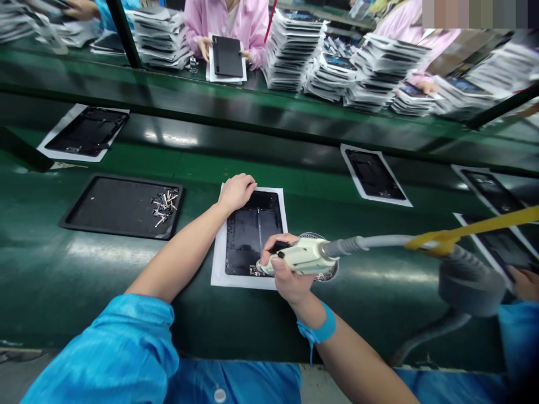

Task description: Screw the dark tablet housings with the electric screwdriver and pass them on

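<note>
A black tablet housing [252, 230] lies inner side up on a sheet of white paper [219, 269] in front of me. My left hand [237, 192] is at its upper left corner, fingers together and bent over the edge, steadying it. In my right hand [290, 275] is a pale electric screwdriver [309, 255], held nearly level with its tip to the left. That tip is by a small metal-coloured board at the housing's lower edge; whether it touches a screw is hidden. Behind the screwdriver, a round dish [330, 274] of small parts is partly covered.
A black tray [118, 207] holds several small metal parts at its right side. More tablet housings lie on paper at back left [86, 132] and right [374, 174]. A yellow strap [484, 224] and grey cable cross the right side. Co-workers sit behind stacked papers [292, 50].
</note>
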